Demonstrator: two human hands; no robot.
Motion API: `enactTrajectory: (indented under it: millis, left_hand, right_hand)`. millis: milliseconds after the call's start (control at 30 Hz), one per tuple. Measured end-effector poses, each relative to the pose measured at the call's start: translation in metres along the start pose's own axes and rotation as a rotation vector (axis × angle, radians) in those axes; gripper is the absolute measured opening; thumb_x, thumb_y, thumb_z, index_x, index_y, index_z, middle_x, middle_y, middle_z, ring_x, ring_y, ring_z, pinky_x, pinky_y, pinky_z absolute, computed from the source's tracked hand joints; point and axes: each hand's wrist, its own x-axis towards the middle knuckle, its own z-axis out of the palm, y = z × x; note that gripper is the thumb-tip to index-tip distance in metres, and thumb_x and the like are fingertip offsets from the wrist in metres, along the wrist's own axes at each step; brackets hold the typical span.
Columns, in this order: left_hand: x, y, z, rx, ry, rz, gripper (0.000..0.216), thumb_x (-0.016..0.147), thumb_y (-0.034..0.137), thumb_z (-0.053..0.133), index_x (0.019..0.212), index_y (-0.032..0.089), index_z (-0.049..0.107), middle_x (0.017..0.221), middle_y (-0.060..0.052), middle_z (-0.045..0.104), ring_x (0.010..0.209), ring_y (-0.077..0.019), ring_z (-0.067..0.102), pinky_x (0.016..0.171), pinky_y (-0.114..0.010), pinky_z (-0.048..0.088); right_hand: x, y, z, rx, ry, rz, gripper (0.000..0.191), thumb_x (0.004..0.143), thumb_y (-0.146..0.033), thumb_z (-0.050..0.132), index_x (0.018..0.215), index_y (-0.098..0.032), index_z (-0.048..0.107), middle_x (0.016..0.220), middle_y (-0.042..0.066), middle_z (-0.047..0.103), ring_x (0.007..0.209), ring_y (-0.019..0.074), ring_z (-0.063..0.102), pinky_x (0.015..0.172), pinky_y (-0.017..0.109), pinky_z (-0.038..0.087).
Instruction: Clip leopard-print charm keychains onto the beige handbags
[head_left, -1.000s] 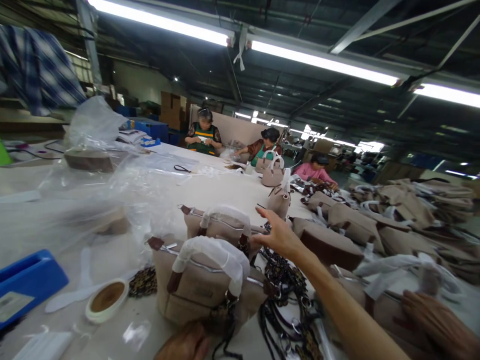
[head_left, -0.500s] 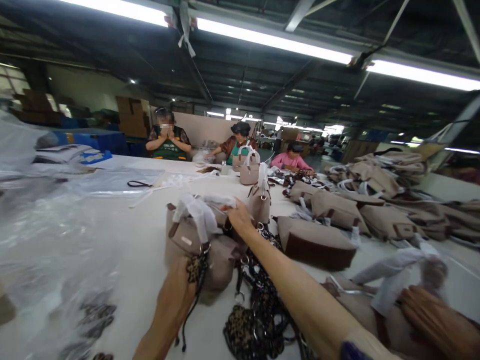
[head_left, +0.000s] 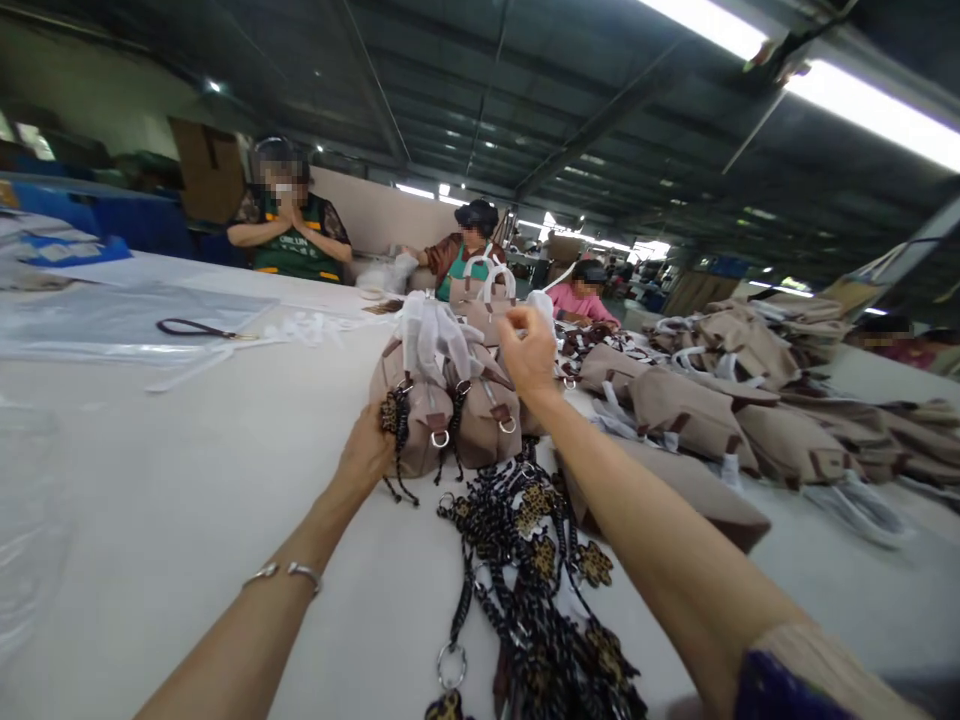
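Note:
Two beige handbags with white-wrapped handles stand together on the white table, far out in front of me. My left hand presses against the near side of the left bag, fingers curled by a leopard-print charm. My right hand is raised just right of the bags, its fingers pinched together near the wrapped handles; what they hold is hidden. A heap of black straps with leopard charms lies between my arms.
Many more beige bags lie piled on the right half of the table. Three people sit at the far end, with two more bags before them. Clear plastic sheeting and a dark strap loop lie at the left.
Both arms have stretched forward and the two bags have been pushed farther away across the table. The view has swung left and up; the blue tray and tape roll have left the view.

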Motion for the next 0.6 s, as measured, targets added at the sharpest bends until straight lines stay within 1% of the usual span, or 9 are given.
enactTrajectory:
  millis: [67, 100, 167, 233, 300, 367, 400, 467, 600]
  left_hand:
    - [-0.008, -0.006, 0.002, 0.007, 0.002, 0.004, 0.053, 0.080, 0.019, 0.045, 0.132, 0.011, 0.048, 0.126, -0.015, 0.059, 0.124, -0.0300, 0.050, 0.108, -0.046, 0.037]
    - [-0.014, -0.010, 0.002, 0.008, 0.002, 0.006, 0.050, 0.083, 0.022, 0.043, 0.132, 0.011, 0.048, 0.127, -0.015, 0.058, 0.124, -0.0306, 0.049, 0.108, -0.048, 0.037]
    - [-0.027, -0.019, 0.002, -0.025, 0.012, -0.019, 0.049, 0.088, 0.031, 0.041, 0.133, 0.010, 0.046, 0.132, -0.017, 0.054, 0.125, -0.0314, 0.049, 0.107, -0.049, 0.038]
    - [-0.042, -0.030, 0.000, -0.089, 0.018, -0.095, 0.057, 0.090, 0.037, 0.042, 0.140, 0.010, 0.036, 0.141, -0.020, 0.045, 0.125, -0.0312, 0.050, 0.104, -0.049, 0.042]
    - [-0.059, -0.041, -0.006, -0.142, 0.022, -0.201, 0.065, 0.090, 0.041, 0.042, 0.146, 0.012, 0.023, 0.148, -0.022, 0.036, 0.124, -0.0300, 0.052, 0.100, -0.048, 0.046]
    - [-0.081, -0.050, -0.016, -0.099, 0.002, -0.224, 0.065, 0.091, 0.043, 0.041, 0.147, 0.014, 0.024, 0.147, -0.020, 0.038, 0.123, -0.0287, 0.054, 0.099, -0.046, 0.049]
    - [-0.094, -0.054, -0.022, -0.032, -0.025, -0.187, 0.062, 0.091, 0.044, 0.041, 0.145, 0.015, 0.029, 0.145, -0.019, 0.042, 0.123, -0.0285, 0.054, 0.099, -0.046, 0.049]
    - [-0.123, -0.061, -0.034, 0.164, -0.106, -0.027, 0.054, 0.091, 0.043, 0.042, 0.138, 0.017, 0.044, 0.138, -0.015, 0.052, 0.124, -0.0286, 0.053, 0.101, -0.047, 0.047]
    - [-0.174, -0.070, -0.046, 0.560, -0.208, 0.298, 0.041, 0.089, 0.036, 0.047, 0.128, 0.025, 0.058, 0.134, -0.009, 0.059, 0.126, -0.0301, 0.052, 0.106, -0.052, 0.040]
  right_hand:
    - [0.012, 0.020, -0.013, -0.281, 0.123, 0.076, 0.038, 0.085, -0.037, 0.055, 0.116, -0.015, 0.054, 0.120, 0.014, 0.058, 0.118, 0.0276, 0.048, 0.100, 0.043, 0.036]
    - [0.014, 0.030, -0.018, -0.403, 0.092, 0.164, 0.049, 0.083, -0.041, 0.059, 0.123, -0.014, 0.050, 0.126, 0.017, 0.054, 0.123, 0.0306, 0.044, 0.100, 0.046, 0.035]
    - [0.012, 0.049, -0.023, -0.549, -0.090, 0.341, 0.060, 0.079, -0.046, 0.063, 0.127, -0.015, 0.049, 0.129, 0.019, 0.053, 0.123, 0.0344, 0.046, 0.097, 0.046, 0.038]
    - [0.005, 0.064, -0.025, -0.585, -0.270, 0.435, 0.051, 0.078, -0.044, 0.063, 0.121, -0.018, 0.055, 0.122, 0.017, 0.058, 0.114, 0.0333, 0.055, 0.090, 0.042, 0.044]
    - [-0.003, 0.075, -0.026, -0.592, -0.334, 0.456, 0.044, 0.078, -0.036, 0.063, 0.119, -0.019, 0.058, 0.120, 0.016, 0.059, 0.107, 0.0308, 0.060, 0.086, 0.039, 0.046]
    - [-0.010, 0.082, -0.029, -0.616, -0.364, 0.480, 0.055, 0.076, -0.035, 0.065, 0.127, -0.017, 0.052, 0.124, 0.019, 0.057, 0.108, 0.0304, 0.060, 0.085, 0.038, 0.046]
    - [-0.012, 0.085, -0.032, -0.624, -0.384, 0.491, 0.063, 0.075, -0.037, 0.067, 0.131, -0.016, 0.047, 0.123, 0.020, 0.058, 0.108, 0.0300, 0.060, 0.084, 0.038, 0.047]
    - [-0.016, 0.089, -0.040, -0.629, -0.434, 0.501, 0.075, 0.071, -0.043, 0.071, 0.135, -0.015, 0.043, 0.117, 0.020, 0.062, 0.102, 0.0290, 0.063, 0.080, 0.037, 0.048]
    - [-0.023, 0.091, -0.052, -0.645, -0.479, 0.468, 0.071, 0.072, -0.041, 0.073, 0.132, -0.014, 0.047, 0.107, 0.020, 0.067, 0.096, 0.0296, 0.066, 0.078, 0.037, 0.048]
